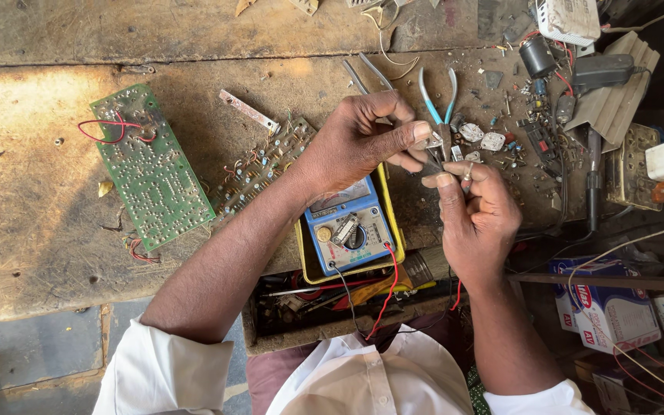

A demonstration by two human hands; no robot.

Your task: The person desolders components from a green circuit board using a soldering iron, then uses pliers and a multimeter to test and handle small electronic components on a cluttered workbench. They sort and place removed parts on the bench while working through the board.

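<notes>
Pinching 1 small metal part [433,154] between left hand [363,142] and right hand [474,207], above the blue multimeter [347,227]. Step: inspecting or fitting, I judge. Next move calls for steady fingertip grip near pliers [439,104].

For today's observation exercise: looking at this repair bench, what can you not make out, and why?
- Small part pinched between left hand and right hand: head view, fingers cover it.
- Multimeter dial: the left wrist covers its top.
- Open drawer: contents shadowed.
- Cardboard box: partly behind the right forearm.
</notes>
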